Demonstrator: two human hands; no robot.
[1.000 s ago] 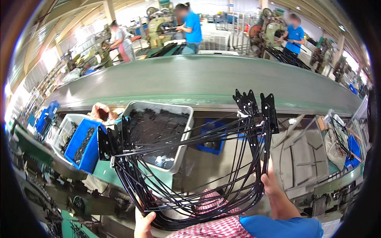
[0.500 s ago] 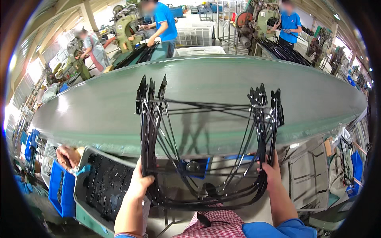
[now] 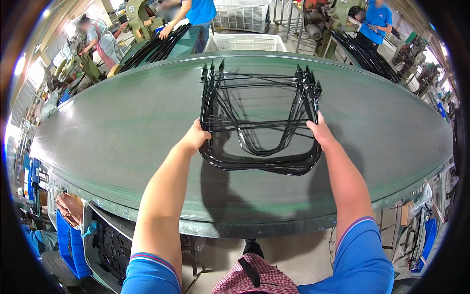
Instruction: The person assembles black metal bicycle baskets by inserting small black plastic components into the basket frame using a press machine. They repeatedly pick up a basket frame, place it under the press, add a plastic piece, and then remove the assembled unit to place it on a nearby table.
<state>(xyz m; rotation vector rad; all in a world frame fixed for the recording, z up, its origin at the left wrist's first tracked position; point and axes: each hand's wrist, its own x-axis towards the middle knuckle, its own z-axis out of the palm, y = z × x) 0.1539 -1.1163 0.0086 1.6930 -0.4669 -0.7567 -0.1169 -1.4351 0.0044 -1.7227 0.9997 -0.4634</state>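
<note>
A bundle of several black metal tube frames (image 3: 264, 165), U-shaped with thin crossbars and flat pointed end brackets, is held over the long grey-green table (image 3: 122, 127). Its rounded bends face me and the brackets point away. My left hand (image 3: 198, 136) grips the left side tubes, thumb on top. On the opposite side, my right hand (image 3: 320, 132) is closed round the right tubes. Both arms reach forward over the table. Whether the bundle's far end touches the tabletop I cannot tell; shadows fall beneath and beside it.
Past the far edge stands a white crate (image 3: 245, 43). Co-workers in blue shirts (image 3: 200, 11) and one in an apron (image 3: 102, 41) stand at machines, near piles of black rods (image 3: 159, 48). At lower left are a blue bin (image 3: 71, 250) and a grey tub holding black pieces.
Both hands have carried the frame bundle forward, away from my body, and farther over the table. It has tipped flatter. My grip on both sides stays closed.
</note>
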